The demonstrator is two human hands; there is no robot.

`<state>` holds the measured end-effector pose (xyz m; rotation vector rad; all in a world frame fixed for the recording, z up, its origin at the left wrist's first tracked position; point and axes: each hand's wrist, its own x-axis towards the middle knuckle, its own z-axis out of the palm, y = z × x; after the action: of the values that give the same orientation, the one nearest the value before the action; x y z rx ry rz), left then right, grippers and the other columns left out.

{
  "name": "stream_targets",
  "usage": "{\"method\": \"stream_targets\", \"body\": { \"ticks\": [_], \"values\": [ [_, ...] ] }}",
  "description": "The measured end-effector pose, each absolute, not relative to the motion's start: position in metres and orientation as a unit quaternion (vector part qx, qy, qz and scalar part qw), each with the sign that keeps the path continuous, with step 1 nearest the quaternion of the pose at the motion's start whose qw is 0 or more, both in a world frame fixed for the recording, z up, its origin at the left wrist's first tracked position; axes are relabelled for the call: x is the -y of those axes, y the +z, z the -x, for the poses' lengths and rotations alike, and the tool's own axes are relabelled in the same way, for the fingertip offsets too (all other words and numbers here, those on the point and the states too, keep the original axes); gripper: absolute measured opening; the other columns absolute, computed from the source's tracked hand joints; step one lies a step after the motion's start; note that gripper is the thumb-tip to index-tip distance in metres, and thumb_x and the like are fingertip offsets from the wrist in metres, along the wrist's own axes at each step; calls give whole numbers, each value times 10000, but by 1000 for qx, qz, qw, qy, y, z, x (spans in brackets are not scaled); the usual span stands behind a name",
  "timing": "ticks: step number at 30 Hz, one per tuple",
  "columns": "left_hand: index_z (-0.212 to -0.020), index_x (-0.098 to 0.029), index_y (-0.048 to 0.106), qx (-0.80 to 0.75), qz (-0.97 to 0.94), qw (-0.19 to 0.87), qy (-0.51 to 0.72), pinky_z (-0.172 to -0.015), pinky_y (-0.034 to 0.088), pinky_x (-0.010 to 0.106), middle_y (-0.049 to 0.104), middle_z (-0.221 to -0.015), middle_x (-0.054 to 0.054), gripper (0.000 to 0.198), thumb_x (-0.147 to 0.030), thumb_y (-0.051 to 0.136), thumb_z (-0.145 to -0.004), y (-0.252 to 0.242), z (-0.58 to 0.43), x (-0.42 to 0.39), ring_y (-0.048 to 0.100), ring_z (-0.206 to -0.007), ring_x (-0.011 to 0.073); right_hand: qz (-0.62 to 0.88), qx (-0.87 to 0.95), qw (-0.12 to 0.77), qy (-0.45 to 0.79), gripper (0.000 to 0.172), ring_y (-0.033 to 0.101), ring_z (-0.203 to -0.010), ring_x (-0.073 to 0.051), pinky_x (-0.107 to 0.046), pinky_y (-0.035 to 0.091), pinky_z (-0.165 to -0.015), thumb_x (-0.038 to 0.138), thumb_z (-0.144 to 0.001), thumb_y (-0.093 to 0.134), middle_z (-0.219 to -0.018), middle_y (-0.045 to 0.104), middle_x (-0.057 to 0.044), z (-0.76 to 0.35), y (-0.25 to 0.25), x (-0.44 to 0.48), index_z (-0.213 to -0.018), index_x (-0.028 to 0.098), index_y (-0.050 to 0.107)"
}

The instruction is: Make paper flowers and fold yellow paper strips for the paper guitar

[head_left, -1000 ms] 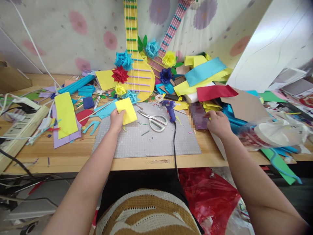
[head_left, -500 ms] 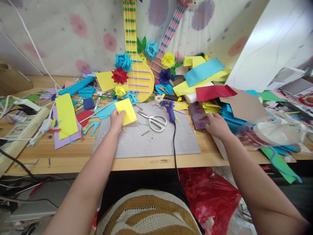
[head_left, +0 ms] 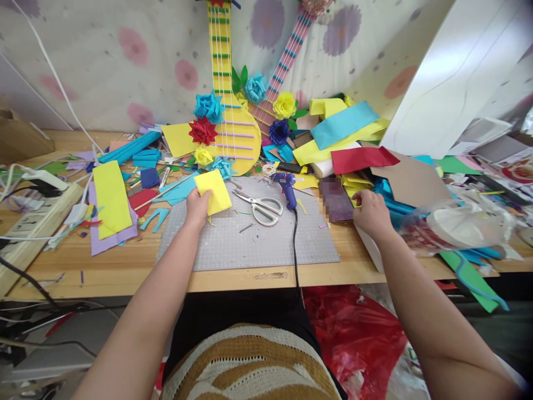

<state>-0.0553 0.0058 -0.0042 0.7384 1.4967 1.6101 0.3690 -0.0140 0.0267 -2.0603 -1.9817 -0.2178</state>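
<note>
A folded square of yellow paper (head_left: 219, 191) is pinched by my left hand (head_left: 199, 206) above the left part of the grey cutting mat (head_left: 266, 247). My right hand (head_left: 372, 212) is at the right, fingers loosely curled with a gap between thumb and forefinger and nothing visible in them. Just left of it lies a dark flat thing like a phone (head_left: 336, 201), its left edge pixelated. Scissors (head_left: 266, 211) with white handles rest on the mat, slightly spread. A purple glue gun (head_left: 288, 191) lies beside them, its black cord running over the table's front edge.
Behind the mat stand a yellow paper guitar (head_left: 241, 136) with paper flowers and a pink one (head_left: 287, 61). Coloured sheets, including a red strip (head_left: 364, 159), pile up at right. A power strip (head_left: 37, 222) is at left; a clear plastic bag (head_left: 458, 225) is at right.
My right hand has moved off the dark phone-like thing to its right edge, fingers drawn back. My left hand keeps the yellow paper in place. The view has shifted slightly.
</note>
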Motion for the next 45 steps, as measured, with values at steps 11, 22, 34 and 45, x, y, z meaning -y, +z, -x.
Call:
{"method": "stream_targets", "body": {
  "ticks": [11,22,34,45],
  "values": [
    [-757,-152,607,-584,-302,392,644,-647,493,284,652,-761,27,240,-255,619,-540,-8,57,-3,599,-650,161,683,699,185,-99,272,484,-821,-245,-365,391,-773,103,-685,381,-796,555,-87,-372,25,17,-889,192,538],
    [-772,-158,605,-593,-306,383,639,-690,494,302,642,-758,30,249,-261,622,-546,-10,59,-5,612,-703,181,639,754,146,-49,462,509,-1020,-267,-388,400,-873,59,-648,405,-1026,646,-101,-364,20,12,-1085,166,510],
    [-770,-159,598,-586,-304,387,643,-684,494,302,642,-755,34,249,-264,620,-544,-12,59,-7,616,-715,188,655,747,88,-74,383,507,-1073,-301,-421,385,-912,83,-676,428,-1041,639,-149,-362,18,5,-1031,138,562],
    [-745,-147,593,-594,-298,382,642,-657,494,282,637,-719,15,236,-251,614,-534,-6,56,-5,595,-648,157,646,749,110,-100,369,522,-1035,-283,-396,390,-898,99,-660,440,-990,638,-146,-373,14,5,-1003,137,571]
  ]
}}
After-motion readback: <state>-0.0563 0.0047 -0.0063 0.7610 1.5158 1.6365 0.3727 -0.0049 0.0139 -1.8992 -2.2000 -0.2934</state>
